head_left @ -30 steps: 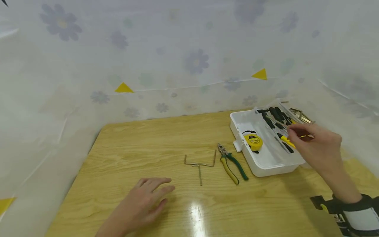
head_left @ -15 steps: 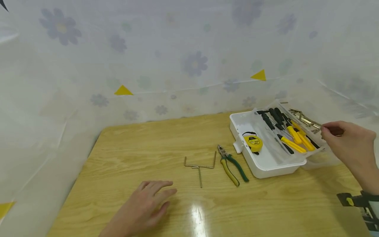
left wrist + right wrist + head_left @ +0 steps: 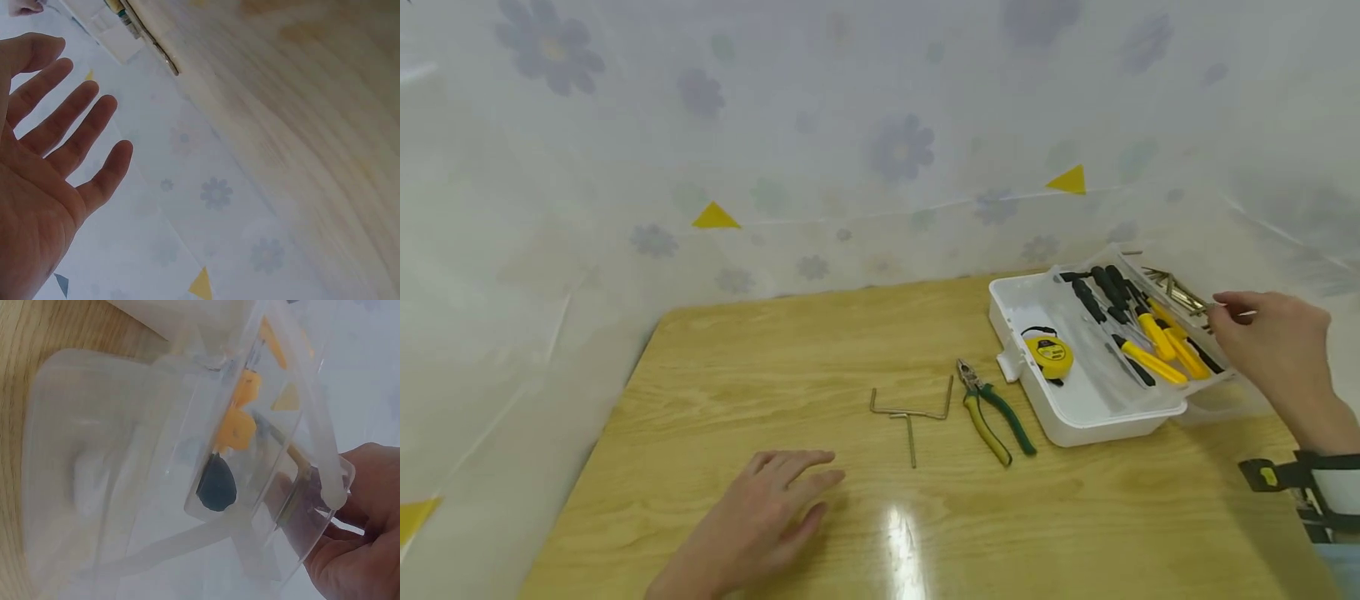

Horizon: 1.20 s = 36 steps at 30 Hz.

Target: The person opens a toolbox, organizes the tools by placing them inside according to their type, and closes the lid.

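My right hand (image 3: 1273, 342) pinches a brass-coloured hex key (image 3: 1201, 310) between thumb and fingertips, at the far-right compartment of the open toolbox (image 3: 1093, 429). Several more hex keys (image 3: 1172, 285) lie in that compartment. In the right wrist view, the right hand (image 3: 359, 534) has its fingertips behind clear plastic, so its grip is partly hidden. My left hand (image 3: 760, 508) rests near the front of the table, fingers loosely spread. Seen in the left wrist view, the left hand (image 3: 50, 181) holds nothing. Bent hex keys (image 3: 912, 442) lie ahead of it on the table.
Pliers (image 3: 1000, 417) with green and yellow handles lie beside the toolbox. A yellow tape measure (image 3: 1051, 358) sits in its white left part. Yellow and black screwdrivers (image 3: 1150, 360) fill the middle tray. A flowered sheet (image 3: 805, 150) hangs behind the wooden table (image 3: 760, 358).
The right hand has moved right with the hex key, from over the screwdrivers to the hex key compartment. My left hand has stayed in place. The view has shifted slightly.
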Tool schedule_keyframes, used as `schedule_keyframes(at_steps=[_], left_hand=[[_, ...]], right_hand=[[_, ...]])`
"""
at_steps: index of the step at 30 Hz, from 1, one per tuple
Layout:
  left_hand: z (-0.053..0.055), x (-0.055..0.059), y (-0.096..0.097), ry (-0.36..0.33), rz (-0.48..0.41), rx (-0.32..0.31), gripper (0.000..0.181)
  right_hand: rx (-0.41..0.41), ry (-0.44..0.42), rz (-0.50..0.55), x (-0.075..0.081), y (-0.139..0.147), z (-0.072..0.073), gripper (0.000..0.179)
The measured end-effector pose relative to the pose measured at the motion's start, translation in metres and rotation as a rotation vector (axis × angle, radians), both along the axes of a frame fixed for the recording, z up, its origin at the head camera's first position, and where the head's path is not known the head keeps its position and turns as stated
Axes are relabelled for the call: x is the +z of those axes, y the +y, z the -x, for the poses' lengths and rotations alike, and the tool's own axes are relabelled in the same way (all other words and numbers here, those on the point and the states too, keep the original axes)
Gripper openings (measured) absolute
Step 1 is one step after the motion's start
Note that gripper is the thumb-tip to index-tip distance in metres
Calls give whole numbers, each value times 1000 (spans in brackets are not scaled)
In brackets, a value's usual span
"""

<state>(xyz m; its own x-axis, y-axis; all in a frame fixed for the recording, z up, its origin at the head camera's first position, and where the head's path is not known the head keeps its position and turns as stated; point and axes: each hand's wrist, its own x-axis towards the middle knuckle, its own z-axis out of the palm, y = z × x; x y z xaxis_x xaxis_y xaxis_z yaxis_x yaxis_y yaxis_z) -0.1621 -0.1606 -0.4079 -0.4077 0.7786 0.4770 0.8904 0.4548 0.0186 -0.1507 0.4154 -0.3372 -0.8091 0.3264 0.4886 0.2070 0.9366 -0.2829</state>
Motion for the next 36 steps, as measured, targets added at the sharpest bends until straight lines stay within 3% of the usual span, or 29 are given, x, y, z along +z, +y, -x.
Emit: schedule_keyframes(at_steps=[7,11,17,20,25,29,30,32,36], left_hand=[[-1,1,-4,2,-2,19,39],[-1,1,-7,-12,1,32,40],[-2,0,-14,-11,-9,57,40],[-2,-1,-19,9,-19,76,34],[-2,-2,-24,38,-31,95,27],[-4,-4,-27,55,-48,94,31],[-5,-4,-28,56,-54,94,32],[-6,-5,-29,58,-60,98,35],[-6,-6,-31,56,-51,105,32]], right_hand=[[40,41,-17,-2,-1,0,38],[110,150,-80,-4,-8,2,36],[313,395,-153,-8,-55,11,23],[462,429,-182,-14,-87,18,24],[756,298,-255,-25,-137,23,52],[935,101,-295,-38,-178,21,18],[960,37,-302,-42,-189,20,17],[984,-102,-321,-50,-209,19,32],[943,-354,-355,-66,-240,18,43]])
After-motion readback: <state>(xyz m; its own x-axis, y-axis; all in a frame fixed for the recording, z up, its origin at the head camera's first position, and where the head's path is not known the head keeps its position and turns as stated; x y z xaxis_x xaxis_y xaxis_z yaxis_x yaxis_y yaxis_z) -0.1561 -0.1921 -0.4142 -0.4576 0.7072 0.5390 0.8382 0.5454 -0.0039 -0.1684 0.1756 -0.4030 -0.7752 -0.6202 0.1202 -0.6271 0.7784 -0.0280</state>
